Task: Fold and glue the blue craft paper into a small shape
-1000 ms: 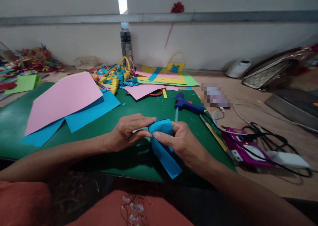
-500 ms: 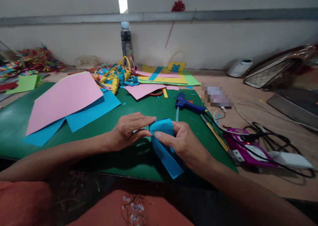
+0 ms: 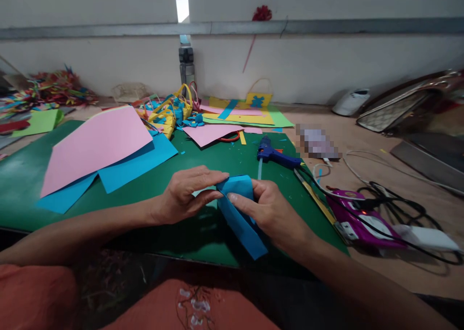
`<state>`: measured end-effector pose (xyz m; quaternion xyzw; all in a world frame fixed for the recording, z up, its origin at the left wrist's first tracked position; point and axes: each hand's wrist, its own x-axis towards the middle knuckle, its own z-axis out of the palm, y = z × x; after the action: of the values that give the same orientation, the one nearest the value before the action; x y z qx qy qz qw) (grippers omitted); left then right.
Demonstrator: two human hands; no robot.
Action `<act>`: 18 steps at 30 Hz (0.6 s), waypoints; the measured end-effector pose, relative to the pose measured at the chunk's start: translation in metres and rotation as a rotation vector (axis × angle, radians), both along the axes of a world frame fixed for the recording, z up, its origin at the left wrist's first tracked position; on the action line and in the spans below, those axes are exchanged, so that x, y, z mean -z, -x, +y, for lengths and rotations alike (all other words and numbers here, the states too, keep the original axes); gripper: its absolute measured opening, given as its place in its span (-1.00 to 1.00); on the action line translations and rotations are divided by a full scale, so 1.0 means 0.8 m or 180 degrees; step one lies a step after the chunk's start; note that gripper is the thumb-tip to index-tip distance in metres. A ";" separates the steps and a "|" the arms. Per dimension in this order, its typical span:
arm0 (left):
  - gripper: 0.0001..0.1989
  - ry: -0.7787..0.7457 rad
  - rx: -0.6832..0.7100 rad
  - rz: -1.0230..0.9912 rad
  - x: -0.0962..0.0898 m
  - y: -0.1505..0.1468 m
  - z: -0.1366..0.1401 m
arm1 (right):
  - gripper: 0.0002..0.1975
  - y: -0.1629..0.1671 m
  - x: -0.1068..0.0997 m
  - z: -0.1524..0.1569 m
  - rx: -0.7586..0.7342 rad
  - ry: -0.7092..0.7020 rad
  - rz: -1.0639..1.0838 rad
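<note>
A folded piece of blue paper [image 3: 241, 223] is held between my two hands above the green mat [image 3: 163, 240]. My left hand [image 3: 192, 192] pinches its upper left edge between thumb and fingers. From the other side my right hand [image 3: 270, 204] grips it, thumb across the front and fingers behind, where they are mostly hidden. The paper's long flap slants down to the lower right. Just beyond my hands lies a blue glue gun [image 3: 277, 155] with a pale glue stick [image 3: 260, 168] poking out.
Pink sheets [image 3: 97, 149] over blue sheets [image 3: 139, 163] lie left. Small yellow-and-blue paper baskets [image 3: 170, 112] and red-handled scissors [image 3: 231, 136] sit behind. At right are a box cutter [image 3: 313, 199], a purple power strip [image 3: 362, 219], black cables [image 3: 402, 207] and a phone [image 3: 319, 142].
The scene sits slightly lower and further right in view. Both hands keep their hold on the blue paper, with only a tiny shift of fingers and paper.
</note>
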<state>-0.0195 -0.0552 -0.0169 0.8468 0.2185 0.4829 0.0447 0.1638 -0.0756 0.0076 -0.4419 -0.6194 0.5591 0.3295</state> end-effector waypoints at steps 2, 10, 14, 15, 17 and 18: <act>-0.75 0.0050 -0.0004 -0.0040 0.000 0.000 0.000 | -0.82 -0.001 -0.001 -0.001 -0.0028 -0.0039 -0.0039; -0.78 0.0440 0.0084 -0.0352 0.002 -0.002 -0.001 | -0.86 -0.002 -0.015 -0.002 -0.0111 -0.0338 -0.0233; -0.78 0.0890 0.0077 -0.0442 0.003 -0.001 -0.003 | -0.85 -0.003 -0.014 -0.001 -0.0155 -0.0417 -0.0321; -0.78 0.0946 0.0076 -0.0456 0.003 -0.001 -0.004 | -0.84 -0.003 -0.014 -0.001 -0.0173 -0.0434 -0.0330; -0.78 0.0962 0.0077 -0.0476 0.004 -0.002 -0.005 | -0.84 -0.004 -0.013 -0.001 -0.0217 -0.0467 -0.0339; -0.78 0.0950 0.0080 -0.0484 0.004 -0.002 -0.005 | -0.84 -0.004 -0.012 -0.001 -0.0229 -0.0481 -0.0336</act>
<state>-0.0180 -0.0592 -0.0201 0.7944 0.2733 0.5071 0.1924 0.1667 -0.0762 0.0173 -0.4221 -0.6918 0.4982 0.3084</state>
